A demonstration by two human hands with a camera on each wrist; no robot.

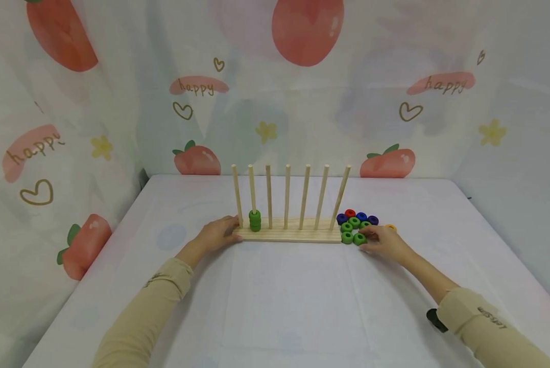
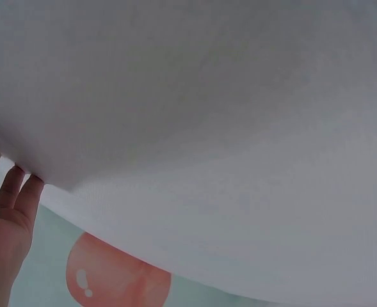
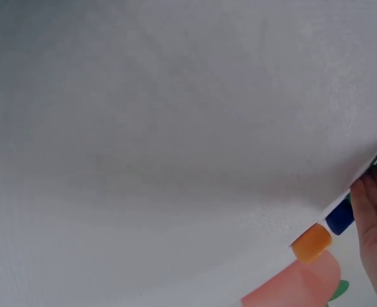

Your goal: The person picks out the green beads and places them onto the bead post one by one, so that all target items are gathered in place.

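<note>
A wooden peg stand [image 1: 293,236] with a row of upright pegs stands mid-table. Several green rings [image 1: 255,221] are stacked on its second peg from the left. My left hand [image 1: 215,235] holds the stand's left end, thumb in front and fingers behind. Just past the right end, my right hand [image 1: 385,243] has thumb and fingertips around a green ring [image 1: 359,239] on the table. In the right wrist view, the right hand [image 3: 375,217] is partly cut off by the frame edge. The left wrist view shows the left hand [image 2: 12,211] at the frame's edge.
Beside the stand's right end lie loose rings: several green, a red ring [image 1: 350,213], a blue ring [image 1: 361,216] and purple ones [image 1: 373,220]. An orange ring [image 3: 312,243] sits behind the right hand. A printed cloth [image 1: 302,117] hangs behind the white table [image 1: 284,296].
</note>
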